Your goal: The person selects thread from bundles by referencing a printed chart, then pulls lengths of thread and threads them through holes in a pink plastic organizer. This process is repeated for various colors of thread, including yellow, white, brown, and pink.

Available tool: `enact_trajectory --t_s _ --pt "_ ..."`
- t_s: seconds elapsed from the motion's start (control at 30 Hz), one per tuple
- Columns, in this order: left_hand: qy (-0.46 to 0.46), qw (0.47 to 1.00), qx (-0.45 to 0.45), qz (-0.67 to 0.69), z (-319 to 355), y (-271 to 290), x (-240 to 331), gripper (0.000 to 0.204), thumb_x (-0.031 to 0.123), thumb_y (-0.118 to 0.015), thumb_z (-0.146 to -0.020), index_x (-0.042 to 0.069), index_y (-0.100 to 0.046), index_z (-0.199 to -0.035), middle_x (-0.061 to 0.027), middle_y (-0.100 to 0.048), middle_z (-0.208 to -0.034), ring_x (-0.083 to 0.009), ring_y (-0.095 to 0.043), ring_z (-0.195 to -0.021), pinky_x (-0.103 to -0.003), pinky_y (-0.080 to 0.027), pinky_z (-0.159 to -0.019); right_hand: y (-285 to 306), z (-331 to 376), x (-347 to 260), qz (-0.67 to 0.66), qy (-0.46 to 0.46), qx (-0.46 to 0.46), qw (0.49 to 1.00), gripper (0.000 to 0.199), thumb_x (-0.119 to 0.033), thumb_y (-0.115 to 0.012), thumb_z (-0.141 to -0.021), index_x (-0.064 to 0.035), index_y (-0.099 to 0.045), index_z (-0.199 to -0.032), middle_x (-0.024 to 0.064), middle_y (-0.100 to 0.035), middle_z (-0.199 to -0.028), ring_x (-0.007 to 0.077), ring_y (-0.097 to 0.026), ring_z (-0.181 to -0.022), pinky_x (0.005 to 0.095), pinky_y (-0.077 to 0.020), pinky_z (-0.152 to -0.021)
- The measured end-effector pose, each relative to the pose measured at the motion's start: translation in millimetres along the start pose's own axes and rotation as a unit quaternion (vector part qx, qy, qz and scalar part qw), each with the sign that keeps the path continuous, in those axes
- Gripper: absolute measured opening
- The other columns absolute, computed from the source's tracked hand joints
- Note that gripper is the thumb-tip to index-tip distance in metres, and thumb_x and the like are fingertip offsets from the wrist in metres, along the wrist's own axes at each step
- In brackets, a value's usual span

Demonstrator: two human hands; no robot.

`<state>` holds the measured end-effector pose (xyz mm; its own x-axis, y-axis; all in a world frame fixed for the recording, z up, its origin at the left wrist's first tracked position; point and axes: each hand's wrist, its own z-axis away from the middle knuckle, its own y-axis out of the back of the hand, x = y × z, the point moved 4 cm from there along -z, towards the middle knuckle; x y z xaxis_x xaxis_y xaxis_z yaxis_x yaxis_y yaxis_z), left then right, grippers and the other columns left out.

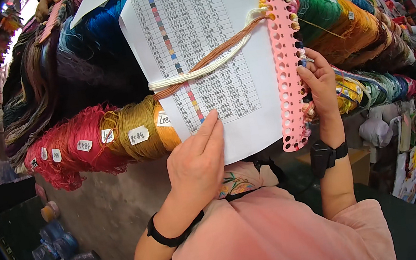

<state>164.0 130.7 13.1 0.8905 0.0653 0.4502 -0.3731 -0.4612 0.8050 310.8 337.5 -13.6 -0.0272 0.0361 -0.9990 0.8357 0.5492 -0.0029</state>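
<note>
I see the right hand (320, 83) gripping a light, stiff pink thread organizer (286, 62) by its right edge; the left hand (198, 157) lies open, fingertip on the limp paper chart (205, 30), probably steadying it.

Thread-skein shelves (81, 83) fill wall; grey counter front (118, 205); daylight above.

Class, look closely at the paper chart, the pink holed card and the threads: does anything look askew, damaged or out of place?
Nothing looks damaged. The orange and cream threads trail loosely across the chart from the pink holed card, covering some rows.
</note>
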Motion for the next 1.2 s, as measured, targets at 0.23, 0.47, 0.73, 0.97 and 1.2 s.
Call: enact_trajectory --t_s 0.23,0.47,0.73,0.97,1.2 --pt "0.046 0.999 -0.021 0.015 2 1 3 0.027 0.004 -0.057 -0.065 0.001 -0.055 -0.092 -0.0089 -0.053 -0.104 -0.0206 -0.057 -0.065 -0.027 -0.046 -0.055 3 -2 8 -0.012 0.012 0.001 1.000 0.034 -0.003 -0.055 -0.076 0.0029 -0.044 -0.108 -0.0021 -0.050 -0.066 0.0012 -0.044 -0.057 0.0133 -0.0328 -0.050" --pt "0.061 0.995 -0.045 0.065 6 5 -4 0.032 0.006 -0.058 -0.066 0.001 -0.052 -0.097 -0.0102 -0.050 -0.109 -0.0242 -0.057 -0.074 -0.029 -0.047 -0.060 -8 1 -4 0.055 -0.002 -0.009 0.998 0.037 -0.007 -0.050 -0.080 0.0025 -0.037 -0.113 0.0019 -0.054 -0.079 0.0032 -0.047 -0.064 0.0149 -0.0367 -0.055" --pt "0.084 0.971 0.030 0.220 54 44 -40 0.021 0.002 -0.054 -0.071 -0.001 -0.054 -0.091 -0.0126 -0.055 -0.095 -0.0247 -0.057 -0.076 -0.029 -0.046 -0.062 -3 10 -24 0.336 0.085 -0.012 0.938 0.040 -0.012 -0.051 -0.079 -0.0019 -0.037 -0.116 0.0046 -0.051 -0.081 0.0093 -0.048 -0.068 0.0210 -0.0414 -0.060" --pt "0.287 0.904 0.086 0.305 122 83 -108 0.013 -0.001 -0.053 -0.073 -0.001 -0.059 -0.085 -0.0097 -0.058 -0.087 -0.0143 -0.055 -0.074 -0.024 -0.044 -0.066 -8 27 -44 0.444 0.190 0.045 0.875 0.033 -0.009 -0.051 -0.078 -0.0015 -0.045 -0.110 0.0104 -0.045 -0.106 0.0163 -0.044 -0.097 0.0253 -0.0374 -0.079" --pt "0.248 0.917 0.179 0.256 141 120 -148 0.014 0.001 -0.054 -0.073 -0.003 -0.057 -0.086 -0.0120 -0.058 -0.084 -0.0185 -0.056 -0.075 -0.026 -0.044 -0.068 -151 81 -91 0.231 0.230 0.030 0.945 0.012 0.002 -0.047 -0.076 0.0009 -0.054 -0.085 0.0084 -0.052 -0.091 0.0146 -0.049 -0.084 0.0226 -0.0386 -0.072"
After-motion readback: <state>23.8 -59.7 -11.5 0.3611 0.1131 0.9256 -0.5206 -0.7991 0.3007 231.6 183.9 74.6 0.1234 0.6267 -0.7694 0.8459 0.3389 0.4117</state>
